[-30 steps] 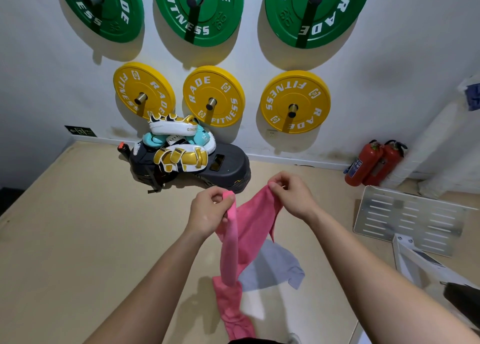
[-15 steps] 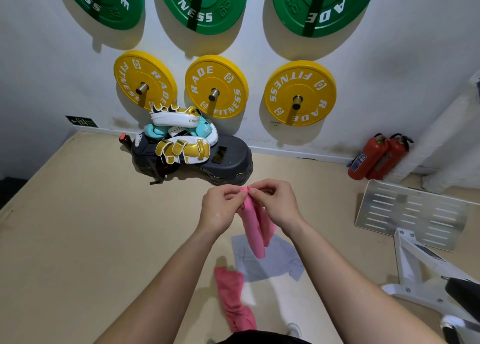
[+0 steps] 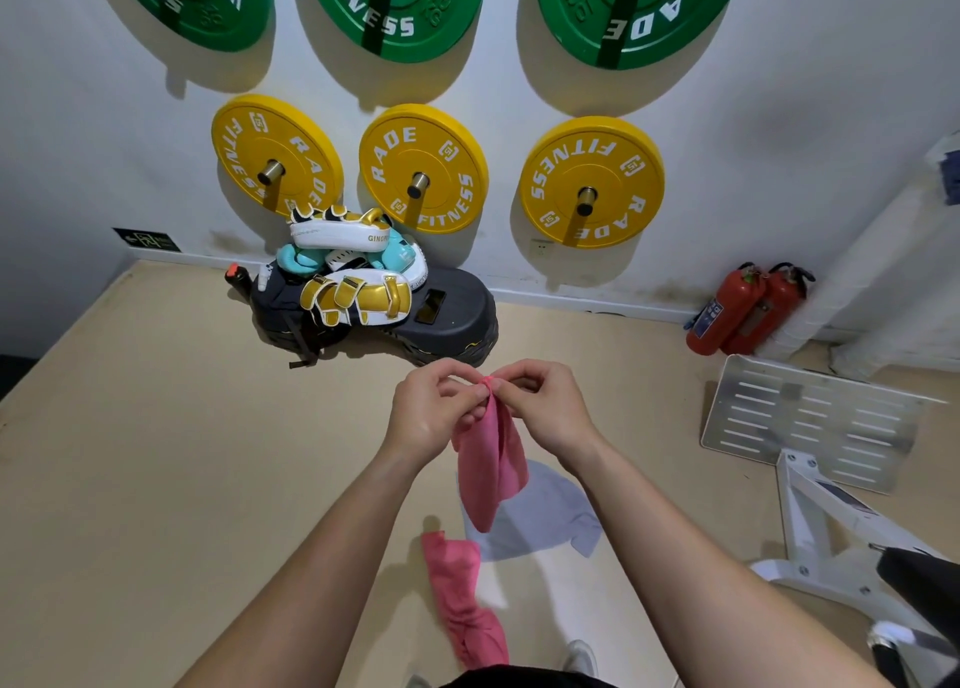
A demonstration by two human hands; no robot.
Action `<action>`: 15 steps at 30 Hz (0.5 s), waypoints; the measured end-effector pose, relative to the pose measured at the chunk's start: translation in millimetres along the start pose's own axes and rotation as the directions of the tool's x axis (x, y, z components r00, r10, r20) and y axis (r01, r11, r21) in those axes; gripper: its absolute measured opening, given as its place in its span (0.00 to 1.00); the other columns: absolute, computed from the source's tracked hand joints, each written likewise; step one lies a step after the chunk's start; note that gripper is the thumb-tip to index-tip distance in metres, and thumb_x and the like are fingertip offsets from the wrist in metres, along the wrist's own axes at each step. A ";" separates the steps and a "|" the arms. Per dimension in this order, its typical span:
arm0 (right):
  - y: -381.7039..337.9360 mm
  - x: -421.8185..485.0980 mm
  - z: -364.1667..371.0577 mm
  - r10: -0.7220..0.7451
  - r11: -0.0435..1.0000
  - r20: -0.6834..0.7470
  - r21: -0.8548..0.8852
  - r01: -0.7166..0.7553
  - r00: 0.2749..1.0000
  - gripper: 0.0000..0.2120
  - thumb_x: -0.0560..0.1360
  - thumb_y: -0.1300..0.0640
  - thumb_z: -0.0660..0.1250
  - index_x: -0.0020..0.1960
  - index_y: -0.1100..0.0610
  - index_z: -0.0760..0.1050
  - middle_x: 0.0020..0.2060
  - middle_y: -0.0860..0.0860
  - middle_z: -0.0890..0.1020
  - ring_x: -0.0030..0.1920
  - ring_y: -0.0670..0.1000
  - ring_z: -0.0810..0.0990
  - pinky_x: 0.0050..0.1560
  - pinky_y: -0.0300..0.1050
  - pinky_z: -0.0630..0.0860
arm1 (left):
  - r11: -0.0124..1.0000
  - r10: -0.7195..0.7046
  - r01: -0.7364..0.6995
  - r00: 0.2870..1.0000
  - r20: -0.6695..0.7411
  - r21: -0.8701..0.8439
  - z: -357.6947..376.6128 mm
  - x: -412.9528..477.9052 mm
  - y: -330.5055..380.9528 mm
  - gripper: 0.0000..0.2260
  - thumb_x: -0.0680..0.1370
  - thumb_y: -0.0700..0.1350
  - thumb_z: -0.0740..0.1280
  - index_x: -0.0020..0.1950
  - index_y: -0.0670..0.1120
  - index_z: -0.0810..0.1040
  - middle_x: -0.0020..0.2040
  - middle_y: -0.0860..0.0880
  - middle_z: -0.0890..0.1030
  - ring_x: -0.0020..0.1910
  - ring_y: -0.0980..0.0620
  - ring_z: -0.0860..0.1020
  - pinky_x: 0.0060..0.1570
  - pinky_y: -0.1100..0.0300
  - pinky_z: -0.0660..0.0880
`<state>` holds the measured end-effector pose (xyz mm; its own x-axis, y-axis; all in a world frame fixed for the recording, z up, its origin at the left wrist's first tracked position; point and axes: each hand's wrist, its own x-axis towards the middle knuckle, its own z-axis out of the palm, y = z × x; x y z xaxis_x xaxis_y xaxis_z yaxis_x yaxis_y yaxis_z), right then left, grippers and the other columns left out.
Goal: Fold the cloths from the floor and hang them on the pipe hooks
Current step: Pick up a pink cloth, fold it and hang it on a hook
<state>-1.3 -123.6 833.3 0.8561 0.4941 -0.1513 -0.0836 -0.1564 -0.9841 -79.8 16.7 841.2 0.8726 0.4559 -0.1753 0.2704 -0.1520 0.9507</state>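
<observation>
Both hands, left (image 3: 434,412) and right (image 3: 545,407), meet in front of the chest with fingers (image 3: 470,394) closed in a pinch on the top corners of the pink cloth (image 3: 488,466), which hangs folded in half directly below them, clear of the floor (image 3: 156,453). A second pink cloth (image 3: 462,594) and a grey cloth (image 3: 540,521) lie on the floor beneath the fingers. To fold well, the pinched corners should be matched edge to edge and the hanging halves evened before any further fold.

Head view, downward, near hands (image 3: 491,412)
</observation>
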 end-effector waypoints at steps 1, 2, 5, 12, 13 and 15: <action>0.1 0.0 0.0 0.001 1.000 0.000 -0.005 -0.001 1.000 0.03 0.74 0.61 0.72 0.43 0.56 0.84 0.38 0.53 0.86 0.44 0.52 0.85 0.53 0.56 0.82 | 1.000 -0.005 0.005 1.000 -0.009 0.005 -0.3 0.9 -0.1 0.02 0.75 0.38 0.73 0.46 0.44 0.83 0.33 0.43 0.85 0.36 0.46 0.84 0.42 0.52 0.82; 0.3 0.3 -0.2 0.003 1.000 0.002 -0.005 -0.003 1.000 0.03 0.74 0.60 0.72 0.43 0.55 0.84 0.38 0.52 0.86 0.43 0.51 0.84 0.53 0.55 0.82 | 1.000 -0.007 0.007 1.000 -0.014 0.012 -0.5 2.0 -0.1 0.02 0.75 0.38 0.73 0.46 0.44 0.83 0.33 0.43 0.84 0.36 0.45 0.84 0.42 0.52 0.82; 1.0 -0.5 -1.1 -0.001 1.000 0.015 0.011 0.001 1.000 0.04 0.74 0.60 0.72 0.42 0.54 0.84 0.38 0.51 0.86 0.43 0.50 0.84 0.53 0.53 0.81 | 0.999 0.007 -0.007 1.000 -0.006 0.040 -0.6 2.8 1.8 0.02 0.75 0.39 0.74 0.45 0.44 0.82 0.32 0.44 0.84 0.36 0.44 0.85 0.41 0.52 0.82; -9.7 -6.5 -10.4 -0.014 0.997 0.132 0.072 0.005 0.991 0.03 0.72 0.63 0.75 0.45 0.59 0.82 0.39 0.55 0.86 0.42 0.51 0.85 0.46 0.43 0.80 | 0.989 0.048 -0.045 0.999 -0.022 0.138 -0.4 4.0 7.8 0.05 0.72 0.47 0.77 0.41 0.48 0.82 0.31 0.48 0.83 0.29 0.54 0.80 0.33 0.64 0.75; -10.9 -5.9 -12.6 -0.016 0.998 0.154 0.058 0.008 0.988 0.05 0.71 0.65 0.75 0.45 0.59 0.81 0.39 0.55 0.86 0.42 0.51 0.85 0.47 0.43 0.81 | 0.987 0.060 -0.055 0.998 -0.025 0.151 -1.1 4.3 7.3 0.05 0.72 0.48 0.77 0.40 0.50 0.83 0.31 0.50 0.83 0.29 0.57 0.78 0.33 0.64 0.74; -14.1 -1.7 -16.4 -0.020 0.999 0.181 -0.028 0.025 0.983 0.05 0.71 0.68 0.74 0.45 0.61 0.81 0.37 0.54 0.85 0.40 0.50 0.83 0.48 0.44 0.80 | 0.983 0.078 -0.074 0.997 -0.013 0.165 -2.3 4.6 6.5 0.04 0.72 0.49 0.77 0.39 0.52 0.84 0.32 0.54 0.82 0.30 0.60 0.76 0.35 0.63 0.74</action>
<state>6.8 -136.3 849.0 0.7509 0.6441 -0.1458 -0.0477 -0.1673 -0.9848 -74.9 19.8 847.1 0.8857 0.4538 -0.0978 0.2682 -0.3283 0.9057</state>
